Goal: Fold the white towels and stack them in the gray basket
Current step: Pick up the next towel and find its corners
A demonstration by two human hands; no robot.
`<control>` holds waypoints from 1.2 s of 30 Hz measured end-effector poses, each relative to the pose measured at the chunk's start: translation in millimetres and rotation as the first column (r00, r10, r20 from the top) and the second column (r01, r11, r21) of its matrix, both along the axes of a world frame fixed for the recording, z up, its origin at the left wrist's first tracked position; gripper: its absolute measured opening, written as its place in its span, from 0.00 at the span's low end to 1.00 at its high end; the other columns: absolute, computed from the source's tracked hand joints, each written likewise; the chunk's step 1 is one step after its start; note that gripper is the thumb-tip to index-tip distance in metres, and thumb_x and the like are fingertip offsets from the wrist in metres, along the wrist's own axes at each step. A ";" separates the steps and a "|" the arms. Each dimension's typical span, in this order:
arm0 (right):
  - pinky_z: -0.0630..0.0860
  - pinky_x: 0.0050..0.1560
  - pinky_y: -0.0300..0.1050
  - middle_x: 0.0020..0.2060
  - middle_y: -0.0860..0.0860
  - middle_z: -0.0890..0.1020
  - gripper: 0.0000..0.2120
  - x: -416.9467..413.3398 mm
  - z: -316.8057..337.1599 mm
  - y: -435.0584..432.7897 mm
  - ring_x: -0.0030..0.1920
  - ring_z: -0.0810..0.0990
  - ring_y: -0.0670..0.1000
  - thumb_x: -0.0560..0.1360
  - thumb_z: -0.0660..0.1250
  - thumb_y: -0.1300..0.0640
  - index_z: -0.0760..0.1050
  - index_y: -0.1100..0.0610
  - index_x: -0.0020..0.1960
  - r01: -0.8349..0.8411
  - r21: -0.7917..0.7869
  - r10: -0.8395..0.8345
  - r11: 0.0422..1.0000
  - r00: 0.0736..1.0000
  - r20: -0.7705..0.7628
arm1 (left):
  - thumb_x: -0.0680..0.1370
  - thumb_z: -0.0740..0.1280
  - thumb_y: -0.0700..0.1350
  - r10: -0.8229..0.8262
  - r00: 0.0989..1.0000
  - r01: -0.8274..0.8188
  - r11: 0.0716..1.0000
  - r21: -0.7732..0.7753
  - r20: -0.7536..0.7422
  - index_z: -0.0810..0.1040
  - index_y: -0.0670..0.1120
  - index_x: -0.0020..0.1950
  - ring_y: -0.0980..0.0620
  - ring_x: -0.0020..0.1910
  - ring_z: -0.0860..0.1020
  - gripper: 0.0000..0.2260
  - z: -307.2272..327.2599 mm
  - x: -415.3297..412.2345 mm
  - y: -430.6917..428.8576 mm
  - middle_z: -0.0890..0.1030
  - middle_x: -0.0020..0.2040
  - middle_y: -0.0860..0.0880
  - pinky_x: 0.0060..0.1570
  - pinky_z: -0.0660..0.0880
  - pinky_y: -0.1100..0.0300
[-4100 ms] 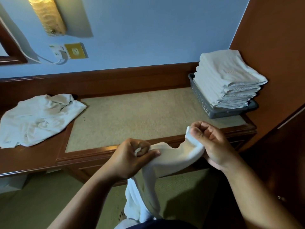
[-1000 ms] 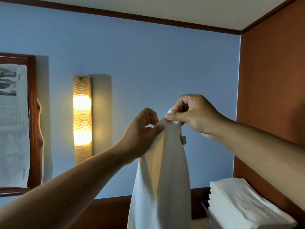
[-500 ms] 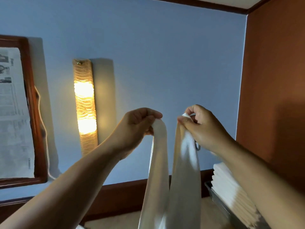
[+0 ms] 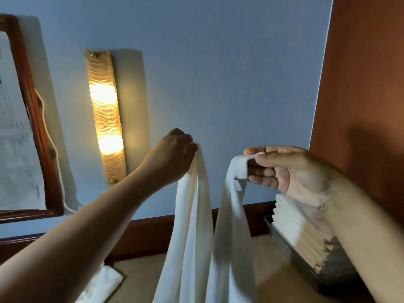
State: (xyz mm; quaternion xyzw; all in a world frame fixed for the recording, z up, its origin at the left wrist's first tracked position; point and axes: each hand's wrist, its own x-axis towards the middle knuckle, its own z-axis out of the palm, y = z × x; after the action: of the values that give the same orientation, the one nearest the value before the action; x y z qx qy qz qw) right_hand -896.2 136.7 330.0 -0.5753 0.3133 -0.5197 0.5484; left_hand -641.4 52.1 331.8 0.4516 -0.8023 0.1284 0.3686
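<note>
Step in hand: opening out the white towel (image 4: 192,226) by two top corners, held in the air above the counter (image 4: 269,256), ready for the first fold. This is my reading, since it hangs in two ropes and not flat.
Left: the left hand (image 4: 175,154) has its fingers curled tight round one corner, and the cloth falls straight from the thumb side.
Right: the right hand (image 4: 290,171) pinches the other corner between thumb and forefinger, palm toward the camera. A small tag (image 4: 238,186) hangs just below the pinch.
Towel: slack and bunched between the hands, which are near each other but apart. Its lower end runs out of view at the bottom.
Basket: the gray basket (image 4: 282,239) sits at the counter's right end by the back edge. It carries a tall folded stack (image 4: 301,226), partly hidden behind the right forearm.
Waiting: a loose towel (image 4: 102,283) lies toward the counter's left edge, not yet folded.
Doing it well: draw the hands apart, level, until the top hem is taut. Check that both grips sit on true corners, shake once to drop the twists, then bring corner to corner.
Risk: the right pinch looks light, so a hard shake could pull that corner free.
Progress: well along, judging by the stack's height, with at least two towels left.
</note>
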 end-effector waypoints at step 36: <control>0.78 0.39 0.48 0.39 0.46 0.84 0.07 -99.7 -96.4 34.5 0.37 0.82 0.44 0.73 0.77 0.57 0.78 0.52 0.42 0.409 -0.511 -0.544 0.756 0.826 -0.144 | 0.75 0.75 0.38 -0.212 0.563 0.581 0.789 0.201 -0.799 0.83 0.44 0.48 0.51 0.41 0.86 0.04 -72.0 -177.8 113.5 0.87 0.39 0.48 0.45 0.83 0.58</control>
State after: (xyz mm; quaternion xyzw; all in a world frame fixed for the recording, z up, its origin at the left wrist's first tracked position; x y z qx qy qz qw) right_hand -995.9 171.2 233.6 -0.6561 0.3943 -0.6138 0.1933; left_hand -819.2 165.5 259.8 0.3356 -0.6697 -0.3418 0.5675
